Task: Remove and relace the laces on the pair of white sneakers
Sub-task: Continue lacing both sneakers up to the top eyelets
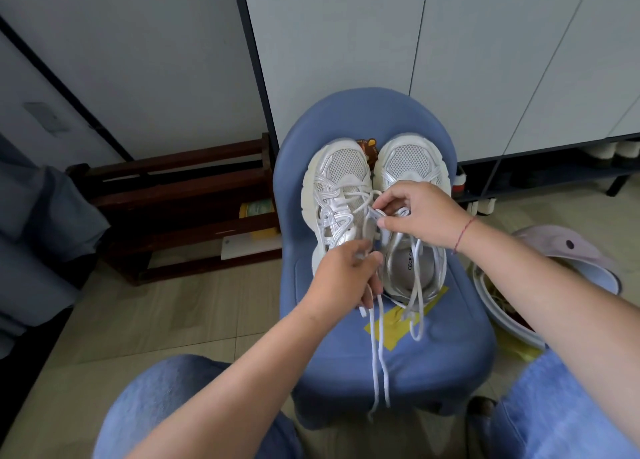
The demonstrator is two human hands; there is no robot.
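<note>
Left hand (341, 275): closed over the rear of the left sneaker (337, 195); its fingers (367, 297) were curled around a white lace (377, 351), thumb pressed on top; below those fingers the lace's two strands dropped down across the seat and over its front edge
Right hand (420, 213): set above the tongue area between the two shoes; thumb and forefinger (389, 221) were pinched shut on a small loop of lace, the other fingers bent loosely behind; a red string (462, 233) circled the wrist
Left sneaker: white and silver, toe pointing away from the person, just ahead of the left fingers; lace was crossed through its upper eyelets
Right sneaker (412, 168): beside the first and touching it, toe also away, partly under the right hand; its opening lay just below the right fingers, printed insole showing; loose lace loops (417, 303) trailed out of it toward the person
Blue chair (446, 348): carried both shoes on its seat; a yellow tape patch (394, 330) lay under the hanging laces, below both sets of fingers
Knees (162, 399): in blue jeans, either side of the chair's front
Wooden rack (194, 199): on the floor, well left of the left fingers
</note>
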